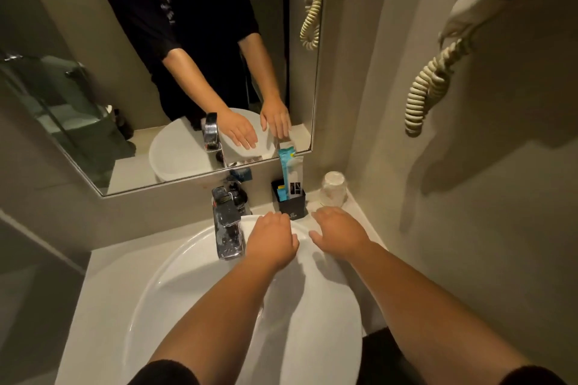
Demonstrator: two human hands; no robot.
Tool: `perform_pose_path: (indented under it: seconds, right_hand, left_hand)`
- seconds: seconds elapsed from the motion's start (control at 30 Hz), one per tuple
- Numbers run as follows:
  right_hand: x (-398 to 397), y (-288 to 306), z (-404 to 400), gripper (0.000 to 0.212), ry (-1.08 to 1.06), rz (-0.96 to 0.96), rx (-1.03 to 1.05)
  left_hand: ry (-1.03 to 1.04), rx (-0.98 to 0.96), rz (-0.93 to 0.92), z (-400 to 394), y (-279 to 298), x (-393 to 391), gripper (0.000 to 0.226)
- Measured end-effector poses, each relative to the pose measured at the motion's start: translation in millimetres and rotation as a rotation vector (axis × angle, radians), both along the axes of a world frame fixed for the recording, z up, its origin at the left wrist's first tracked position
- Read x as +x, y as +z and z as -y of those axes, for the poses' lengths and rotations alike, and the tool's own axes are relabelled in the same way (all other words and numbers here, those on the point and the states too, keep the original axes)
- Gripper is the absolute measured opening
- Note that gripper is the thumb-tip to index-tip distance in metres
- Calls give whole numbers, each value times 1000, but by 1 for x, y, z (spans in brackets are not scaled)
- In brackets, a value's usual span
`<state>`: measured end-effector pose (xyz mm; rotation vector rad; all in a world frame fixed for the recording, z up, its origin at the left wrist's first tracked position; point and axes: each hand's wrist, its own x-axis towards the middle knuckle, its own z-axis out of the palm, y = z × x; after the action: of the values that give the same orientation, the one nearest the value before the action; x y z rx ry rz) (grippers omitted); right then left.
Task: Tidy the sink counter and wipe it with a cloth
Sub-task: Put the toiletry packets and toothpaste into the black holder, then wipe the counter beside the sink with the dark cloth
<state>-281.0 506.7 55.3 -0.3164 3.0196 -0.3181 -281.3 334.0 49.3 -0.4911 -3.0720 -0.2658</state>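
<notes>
A white oval sink point(175, 275) sits in a pale counter point(103, 284), with a chrome tap point(226, 222) at its back. My left hand point(271, 242) hovers palm down over the sink's far rim, just right of the tap, holding nothing. My right hand point(339, 233) is also palm down with fingers spread, beside a black holder point(292, 205) stuffed with blue and white sachets. An upturned clear glass point(333, 189) stands in the back right corner. No cloth shows.
A mirror point(93, 87) above the counter reflects both arms and the sink. A dark bottle point(239, 194) stands behind the tap. A wall hairdryer with a coiled cord point(433, 84) hangs at the right. Bare counter lies left of the sink.
</notes>
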Motion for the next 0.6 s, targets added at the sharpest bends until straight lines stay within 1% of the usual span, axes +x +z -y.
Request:
perform_pose_path:
  seconds: [0.1, 0.17, 0.27, 0.37, 0.47, 0.6]
  right_hand:
    - [14, 6, 1, 52, 8, -25, -2]
    - [22, 10, 1, 53, 4, -41, -3]
    - [34, 16, 1, 54, 1, -60, -5]
    - [48, 20, -1, 51, 15, -90, -8]
    - [67, 24, -4, 45, 35, -130, -43]
    - [99, 23, -5, 41, 81, -153, -73]
  left_hand:
    - [-39, -16, -25, 1, 6, 14, 45]
    - [-45, -5, -34, 3, 11, 22, 44]
    - [-38, 11, -42, 5, 17, 35, 43]
    - [-12, 42, -57, 7, 23, 50, 45]
    - [19, 66, -90, 8, 28, 73, 40]
    - [66, 61, -133, 9, 33, 112, 26]
